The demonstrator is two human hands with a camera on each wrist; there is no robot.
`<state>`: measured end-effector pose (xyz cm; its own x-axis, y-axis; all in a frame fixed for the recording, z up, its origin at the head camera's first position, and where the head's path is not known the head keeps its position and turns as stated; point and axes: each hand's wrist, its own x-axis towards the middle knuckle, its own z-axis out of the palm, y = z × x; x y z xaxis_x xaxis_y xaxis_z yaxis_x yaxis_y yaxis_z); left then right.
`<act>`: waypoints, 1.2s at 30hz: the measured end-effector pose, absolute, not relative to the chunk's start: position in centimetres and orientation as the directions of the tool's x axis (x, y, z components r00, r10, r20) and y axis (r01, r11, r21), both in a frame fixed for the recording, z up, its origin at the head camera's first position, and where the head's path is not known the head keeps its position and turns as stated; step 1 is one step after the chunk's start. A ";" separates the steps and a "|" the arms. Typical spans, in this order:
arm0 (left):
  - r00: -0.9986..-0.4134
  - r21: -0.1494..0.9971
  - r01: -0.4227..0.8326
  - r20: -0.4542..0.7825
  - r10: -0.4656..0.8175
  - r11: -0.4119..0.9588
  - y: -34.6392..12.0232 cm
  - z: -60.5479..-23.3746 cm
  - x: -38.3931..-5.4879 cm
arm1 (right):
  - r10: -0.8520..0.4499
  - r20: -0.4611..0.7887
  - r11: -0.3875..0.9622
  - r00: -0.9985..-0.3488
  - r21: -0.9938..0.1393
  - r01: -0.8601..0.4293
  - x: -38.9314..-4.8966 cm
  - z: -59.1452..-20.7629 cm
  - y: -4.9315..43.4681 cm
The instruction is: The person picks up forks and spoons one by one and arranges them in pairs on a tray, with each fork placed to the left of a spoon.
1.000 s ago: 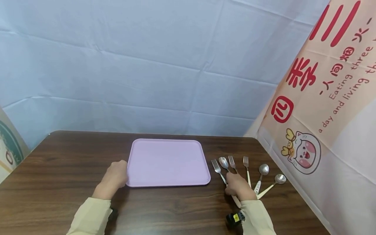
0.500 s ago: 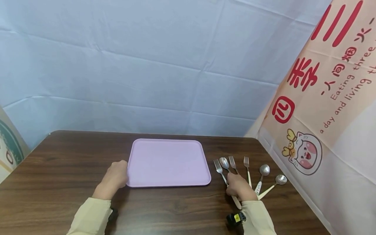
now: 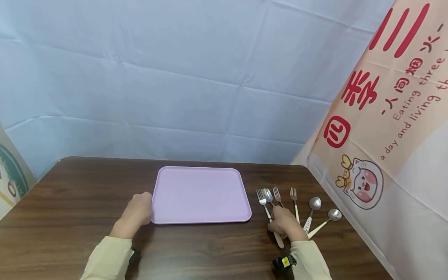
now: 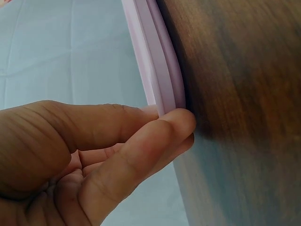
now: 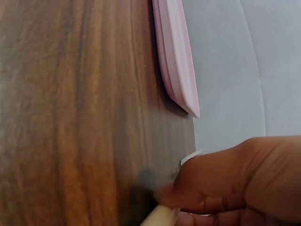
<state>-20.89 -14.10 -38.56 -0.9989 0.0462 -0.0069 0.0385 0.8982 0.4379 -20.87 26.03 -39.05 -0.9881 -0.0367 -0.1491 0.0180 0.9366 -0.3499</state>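
Note:
My left hand (image 3: 137, 210) pinches the near left corner of a lilac tray (image 3: 201, 194), which lies at the middle of the table. Seen from the left wrist, the thumb is on top of the tray's rim (image 4: 157, 61) and the fingertips (image 4: 181, 120) are below it. To the right of the tray, my right hand (image 3: 285, 223) pinches a fork (image 3: 261, 199) by its cream handle; its tines point away from me, and the handle's end shows below the fingers. In the right wrist view the cream handle (image 5: 162, 216) shows at the fingertips.
Around the right hand lie a spoon (image 3: 268, 195) close beside the held fork, two more forks (image 3: 277, 195) (image 3: 293, 194), and two spoons (image 3: 315, 203) (image 3: 335, 215) farther right. A pale cloth (image 3: 157, 97) hangs behind the dark wooden table (image 3: 87, 186), and a printed cloth (image 3: 402, 128) borders the right.
The held fork has turned a little: its tines have moved right toward the spoon, its handle end left. The right hand has shifted slightly right. Left hand and tray stay in place.

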 end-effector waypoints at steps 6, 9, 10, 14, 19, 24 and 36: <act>-0.998 0.448 0.045 -0.016 0.058 0.893 -14.2 -38.5 -20.9 | 0.006 -0.138 0.922 -0.990 -0.384 0.059 -20.9 -39.1 26.2; -0.998 0.444 0.051 -0.014 0.064 0.895 -14.2 -38.6 -21.0 | 0.016 -0.148 0.916 -0.989 -0.394 0.074 -20.8 -39.0 26.3; -0.998 0.443 0.052 -0.014 0.065 0.895 -14.2 -38.7 -21.0 | 0.015 -0.148 0.915 -0.989 -0.396 0.073 -20.8 -39.0 26.4; -0.998 0.446 0.047 -0.021 0.063 0.894 -14.1 -38.7 -21.1 | 0.014 -0.143 0.909 -0.990 -0.410 0.072 -20.7 -38.6 26.5; -0.998 0.459 0.040 -0.028 0.060 0.888 -14.0 -38.7 -21.1 | 0.020 -0.135 0.888 -0.991 -0.453 0.079 -20.9 -37.5 26.4; -0.998 0.473 0.038 -0.030 0.059 0.880 -14.1 -38.8 -21.1 | 0.020 -0.110 0.865 -0.994 -0.496 0.073 -21.3 -36.6 26.0; -0.998 0.472 0.029 -0.030 0.048 0.881 -14.0 -38.8 -21.3 | 0.016 -0.095 0.850 -0.995 -0.523 0.064 -21.4 -36.8 25.4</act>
